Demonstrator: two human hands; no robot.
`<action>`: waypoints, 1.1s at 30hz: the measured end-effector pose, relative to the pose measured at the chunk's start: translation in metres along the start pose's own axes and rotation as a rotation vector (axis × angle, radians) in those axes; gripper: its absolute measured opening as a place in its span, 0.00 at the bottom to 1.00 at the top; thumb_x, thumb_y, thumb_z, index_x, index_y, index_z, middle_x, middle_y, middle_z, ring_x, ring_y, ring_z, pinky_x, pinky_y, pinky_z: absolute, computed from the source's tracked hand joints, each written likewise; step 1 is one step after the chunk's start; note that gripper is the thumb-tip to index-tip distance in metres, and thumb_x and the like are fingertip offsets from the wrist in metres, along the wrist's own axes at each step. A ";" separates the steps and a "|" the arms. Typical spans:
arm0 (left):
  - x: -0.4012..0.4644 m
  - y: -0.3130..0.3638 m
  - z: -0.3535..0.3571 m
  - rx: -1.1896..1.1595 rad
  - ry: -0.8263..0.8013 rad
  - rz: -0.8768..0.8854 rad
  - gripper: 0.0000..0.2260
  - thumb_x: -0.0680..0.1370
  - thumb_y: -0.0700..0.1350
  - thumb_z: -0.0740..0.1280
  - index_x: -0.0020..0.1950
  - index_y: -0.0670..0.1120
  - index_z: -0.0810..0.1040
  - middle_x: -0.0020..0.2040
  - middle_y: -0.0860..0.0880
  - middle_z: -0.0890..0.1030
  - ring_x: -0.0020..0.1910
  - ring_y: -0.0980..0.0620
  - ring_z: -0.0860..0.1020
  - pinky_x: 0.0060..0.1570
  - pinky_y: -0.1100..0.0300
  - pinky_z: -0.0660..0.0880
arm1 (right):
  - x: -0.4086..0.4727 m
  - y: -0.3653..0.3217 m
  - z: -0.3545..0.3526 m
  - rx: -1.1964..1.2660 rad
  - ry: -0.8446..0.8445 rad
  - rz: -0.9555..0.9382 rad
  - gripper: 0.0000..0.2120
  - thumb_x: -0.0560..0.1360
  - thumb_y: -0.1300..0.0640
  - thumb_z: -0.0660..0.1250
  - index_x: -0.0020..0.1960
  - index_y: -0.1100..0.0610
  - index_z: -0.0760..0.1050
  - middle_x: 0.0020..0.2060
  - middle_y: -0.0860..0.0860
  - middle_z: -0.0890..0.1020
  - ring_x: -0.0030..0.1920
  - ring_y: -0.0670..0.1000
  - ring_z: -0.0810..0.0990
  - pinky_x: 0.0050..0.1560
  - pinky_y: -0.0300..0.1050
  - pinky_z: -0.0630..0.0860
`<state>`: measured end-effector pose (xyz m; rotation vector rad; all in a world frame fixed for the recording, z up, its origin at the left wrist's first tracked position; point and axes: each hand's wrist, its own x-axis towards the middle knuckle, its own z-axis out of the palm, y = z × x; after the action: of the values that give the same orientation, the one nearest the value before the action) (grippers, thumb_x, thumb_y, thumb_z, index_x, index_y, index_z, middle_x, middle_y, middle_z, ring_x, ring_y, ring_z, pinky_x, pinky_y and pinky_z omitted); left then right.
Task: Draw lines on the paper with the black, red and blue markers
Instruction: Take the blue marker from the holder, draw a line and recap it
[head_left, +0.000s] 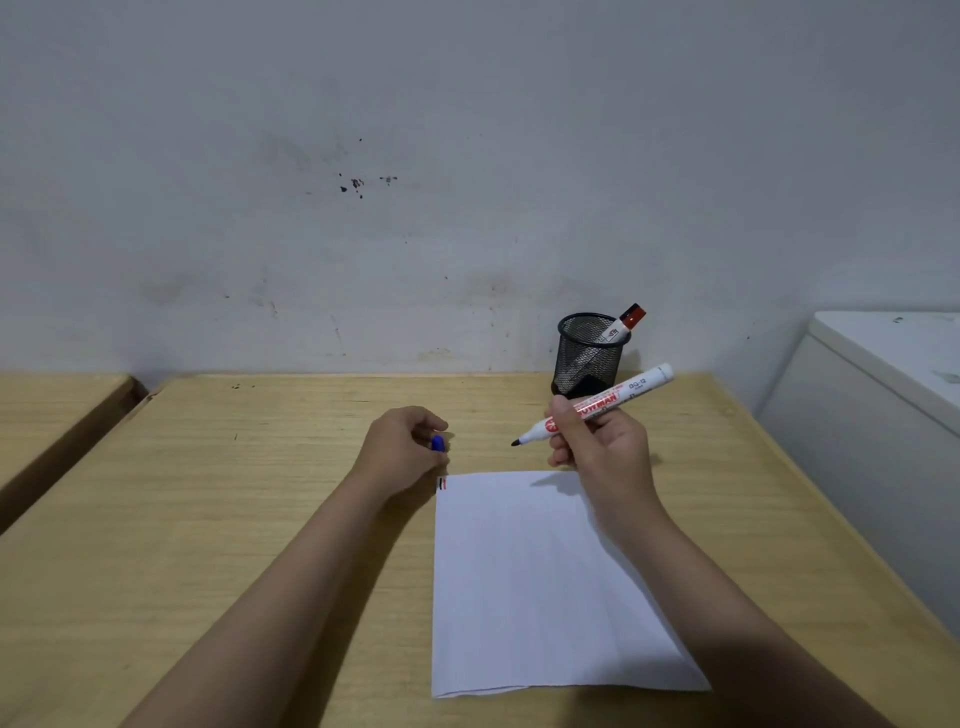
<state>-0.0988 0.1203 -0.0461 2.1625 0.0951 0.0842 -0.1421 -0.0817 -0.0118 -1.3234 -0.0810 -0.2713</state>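
Note:
A white sheet of paper (530, 582) lies on the wooden table, with short black and red marks at its top left corner (442, 484). My right hand (602, 447) holds an uncapped white marker (597, 405) above the paper's far edge, its dark tip pointing left. My left hand (405, 447), just left of the paper's far corner, is closed on a blue cap (438, 443). A red-capped marker (626, 322) stands in the black mesh pen cup (589, 358).
The wooden table (260, 493) runs back to a grey wall. A second wooden surface (47, 410) lies at the left across a gap. A white cabinet (883, 405) stands at the right.

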 end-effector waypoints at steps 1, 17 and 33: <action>0.000 -0.003 0.001 -0.035 0.003 -0.009 0.15 0.67 0.34 0.73 0.51 0.45 0.80 0.46 0.45 0.82 0.44 0.50 0.80 0.40 0.68 0.72 | -0.001 0.001 0.001 -0.012 -0.011 -0.001 0.08 0.74 0.61 0.68 0.36 0.59 0.77 0.22 0.47 0.78 0.25 0.42 0.73 0.28 0.35 0.74; -0.047 -0.020 -0.010 0.029 -0.017 0.122 0.13 0.64 0.45 0.77 0.46 0.49 0.80 0.47 0.53 0.80 0.46 0.58 0.78 0.41 0.74 0.70 | 0.008 0.035 0.046 -0.138 -0.105 0.292 0.10 0.71 0.64 0.70 0.35 0.58 0.70 0.28 0.55 0.80 0.26 0.49 0.79 0.30 0.45 0.79; -0.041 -0.029 -0.014 0.333 -0.040 0.252 0.13 0.60 0.67 0.65 0.42 0.67 0.77 0.47 0.58 0.73 0.52 0.58 0.71 0.51 0.56 0.55 | 0.000 0.060 0.047 -0.256 -0.065 0.219 0.14 0.70 0.64 0.70 0.31 0.59 0.67 0.22 0.53 0.78 0.23 0.51 0.79 0.29 0.47 0.78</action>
<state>-0.1417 0.1435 -0.0631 2.4989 -0.2010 0.1810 -0.1230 -0.0230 -0.0565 -1.5817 0.0460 -0.0530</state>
